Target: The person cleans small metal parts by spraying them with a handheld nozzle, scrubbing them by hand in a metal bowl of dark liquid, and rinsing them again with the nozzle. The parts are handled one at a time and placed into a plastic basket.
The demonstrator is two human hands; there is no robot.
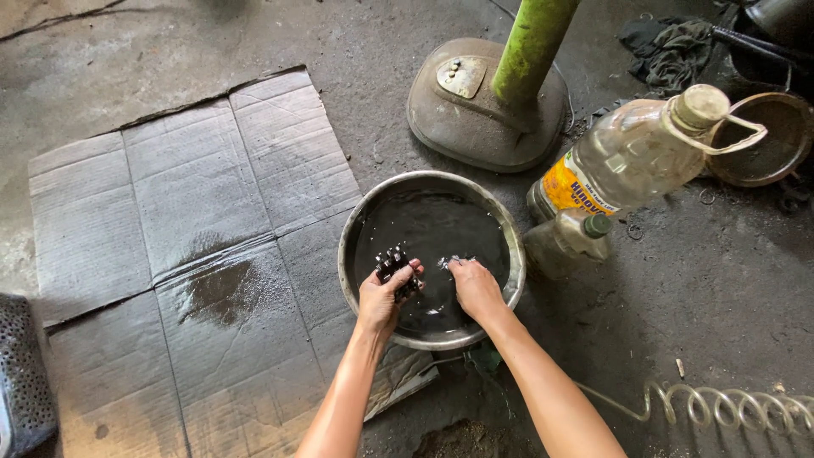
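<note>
A small dark toothed metal part (395, 263), like a gear or sprocket, is gripped in the left hand (379, 298), whose fingers are closed around it just above the dark liquid. The part is held inside a round metal basin (348, 246), near the basin's left side. The basin is filled with black, oily liquid and is set on the concrete floor (721, 288), its left edge resting over a flattened sheet of cardboard (170, 203). The right hand (475, 287) is dipped into the liquid near the middle of the basin; its fingers are curled down at the surface, and whether anything is grasped in it cannot be told. A little splash of light is seen at its fingertips.

A dark wet stain (222, 291) is seen on the cardboard, left of the basin. Behind the basin, a round grey stand base (449, 110) with a green pole (532, 47) rising from it is placed. Just right of the basin, a large clear plastic jug (636, 153) with a yellow label is tilted, and a smaller grimy bottle (566, 242) with a green cap is leaned beside it. A coiled clear hose (721, 405) is laid on the floor at lower right.
</note>
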